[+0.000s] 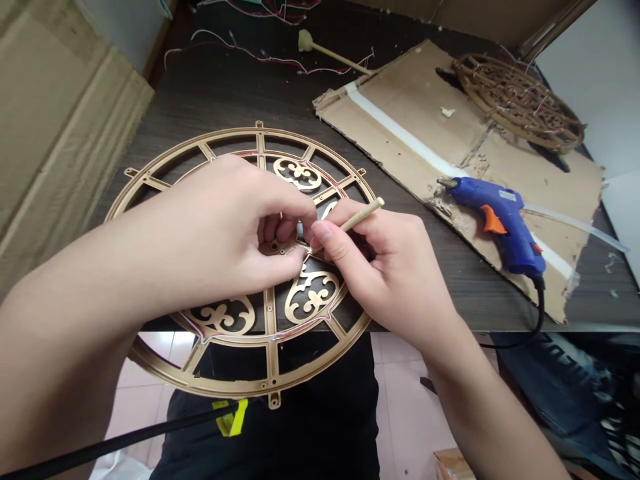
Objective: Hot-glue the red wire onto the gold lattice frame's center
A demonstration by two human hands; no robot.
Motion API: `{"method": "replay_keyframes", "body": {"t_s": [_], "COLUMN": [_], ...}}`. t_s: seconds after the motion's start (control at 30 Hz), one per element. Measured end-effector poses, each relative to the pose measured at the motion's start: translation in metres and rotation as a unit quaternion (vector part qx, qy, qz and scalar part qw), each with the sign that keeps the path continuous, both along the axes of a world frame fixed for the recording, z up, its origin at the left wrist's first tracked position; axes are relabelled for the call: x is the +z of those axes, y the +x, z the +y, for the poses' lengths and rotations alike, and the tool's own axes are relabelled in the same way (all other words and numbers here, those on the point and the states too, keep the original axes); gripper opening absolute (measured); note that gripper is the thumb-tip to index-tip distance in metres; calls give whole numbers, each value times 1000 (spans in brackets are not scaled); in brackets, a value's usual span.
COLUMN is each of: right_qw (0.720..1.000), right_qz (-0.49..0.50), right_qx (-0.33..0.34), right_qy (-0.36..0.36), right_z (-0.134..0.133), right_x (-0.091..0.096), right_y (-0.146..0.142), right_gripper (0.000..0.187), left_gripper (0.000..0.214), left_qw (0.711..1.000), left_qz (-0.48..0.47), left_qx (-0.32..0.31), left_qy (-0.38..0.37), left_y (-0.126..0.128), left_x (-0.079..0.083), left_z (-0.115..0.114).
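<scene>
A round gold-coloured openwork frame [270,347] with scroll ornaments lies partly on the dark table and juts over its front edge. Thin red and white wires [300,331] run along its inner ring. My right hand [387,260] pinches a thin wooden stick [363,215], its lower end pointing at the frame's hub. My left hand [240,227] reaches over the frame from the left, thumb and fingers closed at the hub near the stick's tip. Whatever lies between those fingers is too small and covered to name.
A blue hot glue gun [505,220] with an orange trigger rests on a cardboard sheet [400,113] at the right. Behind it is a second round frame [520,100]. Loose wires [250,53] and a glue-tipped stick [335,55] lie at the back. Cardboard [60,153] stands at the left.
</scene>
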State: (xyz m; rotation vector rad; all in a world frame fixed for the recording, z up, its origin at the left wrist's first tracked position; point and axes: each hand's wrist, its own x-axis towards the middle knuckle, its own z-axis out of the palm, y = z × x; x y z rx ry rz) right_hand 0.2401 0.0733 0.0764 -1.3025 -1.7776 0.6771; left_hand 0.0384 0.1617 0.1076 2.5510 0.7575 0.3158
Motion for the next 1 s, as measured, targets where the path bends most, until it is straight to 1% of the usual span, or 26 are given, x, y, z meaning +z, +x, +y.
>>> {"method": "replay_keyframes", "body": {"t_s": [0.2,0.3,0.5,0.63,0.7,0.87,1.0], "right_qw": [1000,1000,998,999,1000,998,996], "right_qz": [-3,-2,-23,1,6,-11,2], "right_qx": [-1,-7,-45,-29,-23,-35,-80], "right_qy": [3,1,28,13,14,59,48], "right_z": [0,-1,-6,-5,-6,-17,-27], "right_x": [1,1,-1,0,1,5,4], "right_y": [1,0,-2,1,2,1,-2], "right_gripper": [31,30,32,34,31,15,11], "left_gripper": [28,25,25,17,16,14,9], "left_qw": [1000,1000,999,999,999,998,998], "left_qz": [-23,-15,-35,-40,-39,-42,-37], "left_qx": [7,10,-8,-24,-26,-34,-36], "left_qy": [10,12,22,12,7,34,40], "left_y": [1,3,3,1,0,0,0], "left_x": [-1,-2,-3,-2,-2,-2,-2], "left_z": [-1,-1,0,0,0,1,2]}}
